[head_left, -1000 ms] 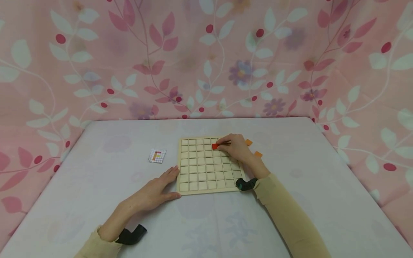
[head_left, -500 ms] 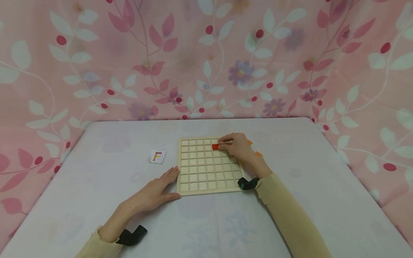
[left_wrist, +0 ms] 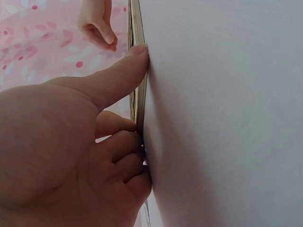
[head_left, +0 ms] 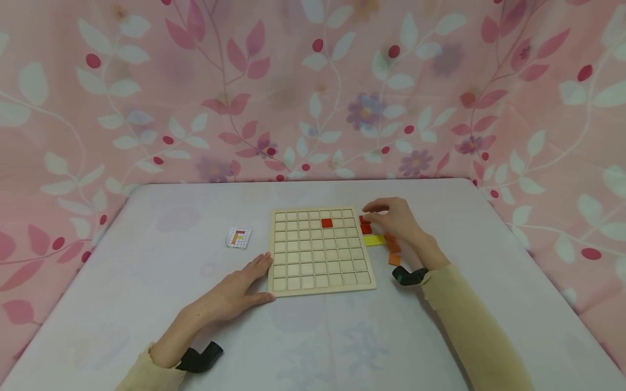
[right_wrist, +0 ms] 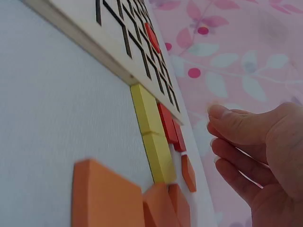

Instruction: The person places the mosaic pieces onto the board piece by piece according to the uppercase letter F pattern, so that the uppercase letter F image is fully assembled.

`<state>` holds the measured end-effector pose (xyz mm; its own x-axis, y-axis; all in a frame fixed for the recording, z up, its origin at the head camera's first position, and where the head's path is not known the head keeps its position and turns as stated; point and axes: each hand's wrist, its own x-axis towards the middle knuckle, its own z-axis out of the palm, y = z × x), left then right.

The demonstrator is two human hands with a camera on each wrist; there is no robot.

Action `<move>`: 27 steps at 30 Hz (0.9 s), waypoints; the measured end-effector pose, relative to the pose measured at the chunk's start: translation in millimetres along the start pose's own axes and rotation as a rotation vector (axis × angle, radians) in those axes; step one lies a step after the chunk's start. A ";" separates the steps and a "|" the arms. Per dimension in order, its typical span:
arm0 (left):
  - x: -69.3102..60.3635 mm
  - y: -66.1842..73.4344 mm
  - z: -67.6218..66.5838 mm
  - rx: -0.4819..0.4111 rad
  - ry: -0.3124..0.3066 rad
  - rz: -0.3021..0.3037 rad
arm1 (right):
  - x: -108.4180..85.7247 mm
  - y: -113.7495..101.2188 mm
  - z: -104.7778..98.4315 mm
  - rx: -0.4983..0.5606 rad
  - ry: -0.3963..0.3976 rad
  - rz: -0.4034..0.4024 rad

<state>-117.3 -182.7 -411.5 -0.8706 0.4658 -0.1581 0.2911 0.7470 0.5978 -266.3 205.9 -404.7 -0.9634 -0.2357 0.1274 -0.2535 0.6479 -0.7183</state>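
A pale wooden grid board [head_left: 319,255] lies on the table, with one red square tile [head_left: 326,223] set in a cell of its second row from the back. My left hand [head_left: 237,290] rests against the board's left edge, its thumb by the near corner; the left wrist view shows thumb and fingers touching the rim. Just off the board's right side, my right hand [head_left: 393,218] hovers over two loose red tiles [head_left: 366,229], fingers bent. In the right wrist view nothing shows between the thumb [right_wrist: 232,118] and fingers, and they stand apart from the tiles.
Yellow tiles [head_left: 375,240] lie end to end beside the board's right edge. Several orange tiles [head_left: 394,259] are scattered below and beside the right hand. A small card [head_left: 238,238] with a coloured grid pattern lies left of the board. Floral cloth hangs behind the table.
My right hand has let go of the red tile, leaving it in its cell, and has moved right to the loose tiles. The left hand has stayed put.
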 end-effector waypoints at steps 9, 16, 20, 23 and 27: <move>-0.5 -1.0 0.0 0.005 -0.003 -0.004 | -16.6 21.3 -13.9 0.001 -0.006 0.029; -1.8 -1.6 -0.1 -0.004 0.004 -0.004 | -16.9 26.2 -5.7 0.079 -0.075 0.058; -1.5 -0.6 -0.5 -0.002 0.003 -0.003 | -17.1 26.6 -1.2 0.066 -0.077 0.055; -1.4 0.0 -0.7 -0.001 0.000 -0.006 | -17.6 27.8 1.8 0.034 -0.061 0.027; -1.2 0.1 -0.5 -0.002 -0.002 -0.009 | -17.4 30.4 4.4 0.014 -0.044 -0.009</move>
<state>-116.3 -183.5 -410.8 -0.8726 0.4596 -0.1651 0.2822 0.7504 0.5977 -256.9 226.6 -431.7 -0.9562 -0.2733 0.1045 -0.2610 0.6352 -0.7270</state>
